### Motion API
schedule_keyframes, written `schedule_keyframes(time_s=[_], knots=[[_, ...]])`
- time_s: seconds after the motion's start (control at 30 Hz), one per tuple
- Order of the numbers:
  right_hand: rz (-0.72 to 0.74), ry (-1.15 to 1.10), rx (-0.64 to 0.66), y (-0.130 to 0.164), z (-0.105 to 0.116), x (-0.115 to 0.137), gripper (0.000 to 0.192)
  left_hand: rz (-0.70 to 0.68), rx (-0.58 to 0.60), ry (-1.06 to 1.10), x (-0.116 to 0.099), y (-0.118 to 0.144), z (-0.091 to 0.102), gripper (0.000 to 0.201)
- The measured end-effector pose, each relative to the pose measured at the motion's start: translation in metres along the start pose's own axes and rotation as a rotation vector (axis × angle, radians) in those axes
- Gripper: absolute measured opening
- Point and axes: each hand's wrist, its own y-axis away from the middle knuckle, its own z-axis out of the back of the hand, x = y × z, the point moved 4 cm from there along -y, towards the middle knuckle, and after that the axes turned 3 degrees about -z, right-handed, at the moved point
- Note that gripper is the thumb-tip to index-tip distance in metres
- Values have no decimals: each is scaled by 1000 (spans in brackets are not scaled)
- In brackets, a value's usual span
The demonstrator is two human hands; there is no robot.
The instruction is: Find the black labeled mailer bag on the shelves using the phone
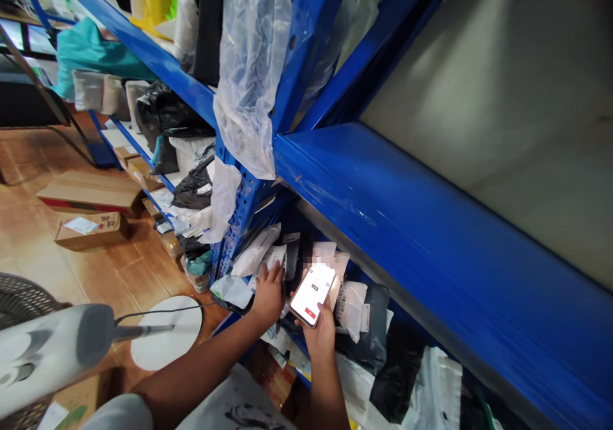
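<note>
My right hand (320, 331) grips a smartphone (309, 296), its lit white screen facing up with a red button near the lower edge. My left hand (268, 296) lies with fingers apart against a white labelled mailer bag (274, 259) on the shelf, without closing around it. Beside that hand are another white mailer bag (256, 250) and a dark one (291, 251). Just right of the phone stands a white parcel with a barcode label (351, 305). A pale pinkish parcel (339, 265) sits behind the phone, partly covered by it.
Blue rack beams (383, 187) cross over the shelf on the right. A clear plastic bag (253, 66) hangs on the upright. A fan (52, 347) stands at lower left, its cable running toward the rack. Cardboard boxes (93, 193) lie on the tiled floor.
</note>
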Motion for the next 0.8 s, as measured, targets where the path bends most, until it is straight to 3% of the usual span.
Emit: schedule_keyframes(time_s=[0.27, 0.5, 0.67, 0.8], knots=[[-4, -14, 3, 0, 1, -2, 79, -73, 174, -143, -2, -7, 1, 63], [5, -21, -20, -2, 6, 0, 68, -246, 300, -9, -19, -15, 17, 50], [19, -19, 9, -2, 5, 0, 72, -54, 115, 136, 9, -17, 19, 37], [25, -21, 0, -2, 4, -4, 73, 5, 60, 41, 19, -11, 6, 61]])
